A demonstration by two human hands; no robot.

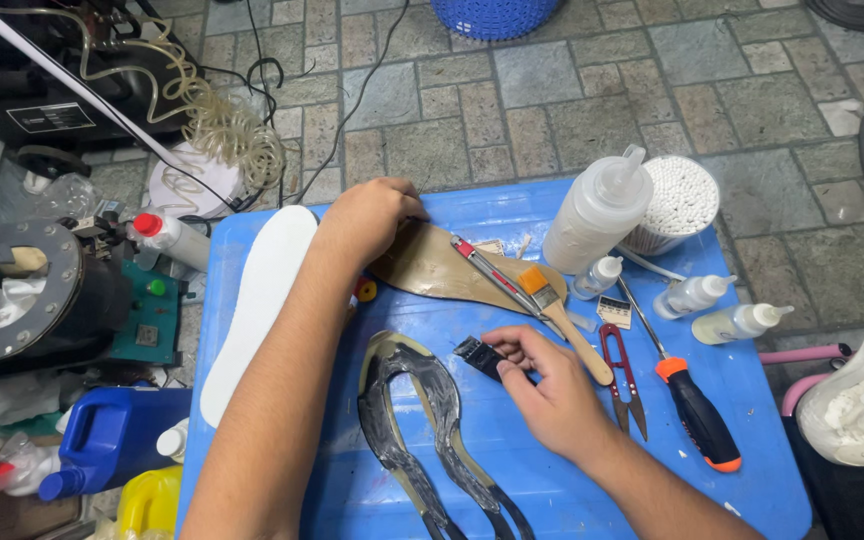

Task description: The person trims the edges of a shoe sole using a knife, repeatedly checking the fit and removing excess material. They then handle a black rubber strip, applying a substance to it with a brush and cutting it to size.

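My left hand [370, 218] rests on the heel end of a tan insole [442, 268] lying on the blue table [512, 210]. My right hand [542, 385] pinches a small black piece [479, 354] just right of a shoe-sole rim [422, 430] smeared with dark glue. A white insole [257, 300] lies along the table's left side. A red-handled knife [487, 272] and a wooden brush [562, 320] lie across the tan insole's toe end.
On the table's right stand a large squeeze bottle [600, 210], a tub of cotton swabs [677, 198], small bottles [742, 322], red snips [620, 375] and an orange-black screwdriver [697, 415]. A dark machine [32, 300] and jugs [102, 440] sit left of the table.
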